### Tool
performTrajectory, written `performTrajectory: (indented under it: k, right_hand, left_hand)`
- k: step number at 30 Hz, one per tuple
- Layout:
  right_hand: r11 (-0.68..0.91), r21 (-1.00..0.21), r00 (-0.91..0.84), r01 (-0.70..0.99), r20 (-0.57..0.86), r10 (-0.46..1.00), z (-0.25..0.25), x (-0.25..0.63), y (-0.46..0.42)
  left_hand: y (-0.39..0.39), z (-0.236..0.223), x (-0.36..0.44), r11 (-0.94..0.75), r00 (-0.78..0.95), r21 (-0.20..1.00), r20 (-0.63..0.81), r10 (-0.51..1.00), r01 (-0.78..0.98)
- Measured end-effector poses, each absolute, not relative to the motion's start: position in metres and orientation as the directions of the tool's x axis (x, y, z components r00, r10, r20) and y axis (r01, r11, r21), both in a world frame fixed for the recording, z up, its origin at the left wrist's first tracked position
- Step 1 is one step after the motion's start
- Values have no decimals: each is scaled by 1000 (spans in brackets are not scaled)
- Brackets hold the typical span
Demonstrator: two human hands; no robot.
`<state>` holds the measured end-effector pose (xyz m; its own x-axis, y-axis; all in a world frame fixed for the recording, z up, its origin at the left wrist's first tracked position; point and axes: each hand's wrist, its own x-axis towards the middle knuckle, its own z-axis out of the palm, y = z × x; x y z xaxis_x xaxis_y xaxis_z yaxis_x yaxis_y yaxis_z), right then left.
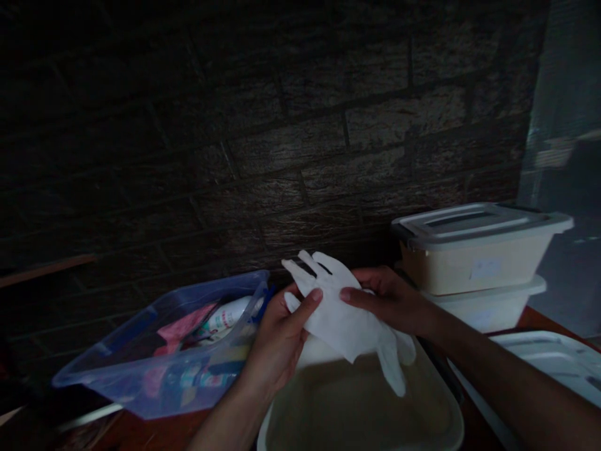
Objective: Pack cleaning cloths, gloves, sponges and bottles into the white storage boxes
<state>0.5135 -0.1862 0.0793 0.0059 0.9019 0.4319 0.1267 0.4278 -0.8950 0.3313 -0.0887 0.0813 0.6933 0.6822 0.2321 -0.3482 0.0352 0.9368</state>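
Note:
A limp white glove (340, 322) is held up by both hands, its fingers pointing up and away. My left hand (282, 338) pinches its left side, thumb on top of the fabric. On the other side my right hand (392, 297) grips it, with the thumb pressed across the palm part. More white glove fingers dangle at the lower right, perhaps from a second glove; I cannot tell for sure. Below the hands stands an open pale tub (454, 421), and the glove hangs over its far part.
To the left, a translucent blue bin (126, 376) holds a white bottle (230, 316) and a pink cloth or packet (188, 322). Two stacked tubs, the upper one lidded (483, 250), stand at the right. A loose white lid (549, 354) lies nearer. Behind is a dark brick wall (291, 144).

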Motion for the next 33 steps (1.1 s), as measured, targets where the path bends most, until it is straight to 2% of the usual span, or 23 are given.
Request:
performTrajectory:
  k: [6,12,14,19,21,24,29,33]
  right_hand:
    - [375,-887,70,270,406,911,75,507,-182]
    - [379,-921,271,86,388,881,73,516,-181]
    - [358,-929,230,89,369,900,75,517,-183]
    - [336,-936,-25,107,335,942,77,508,-184]
    - [360,-930,-46,71,357,933,74,506,-182]
    - [390,-919,32,58,392,919,68,508,-177]
    - [417,-909,267,20,407,873,67,518,-174]
    - [432,-901,248,-36,411,877,71,515,-175]
  left_hand:
    - [-88,82,326,-112,735,970,236,635,-215]
    - [-84,87,328,-82,686,945,288,668,-317]
    - [-84,86,329,-76,706,953,268,656,-292]
    - [-90,82,328,-172,801,972,231,552,-162]
    - [-92,82,327,-237,838,965,221,499,-114]
    - [-92,84,324,-292,861,953,212,463,-78]
    - [-87,87,323,-195,851,978,164,499,-74]
    - [-88,86,327,-33,837,989,137,530,-141]
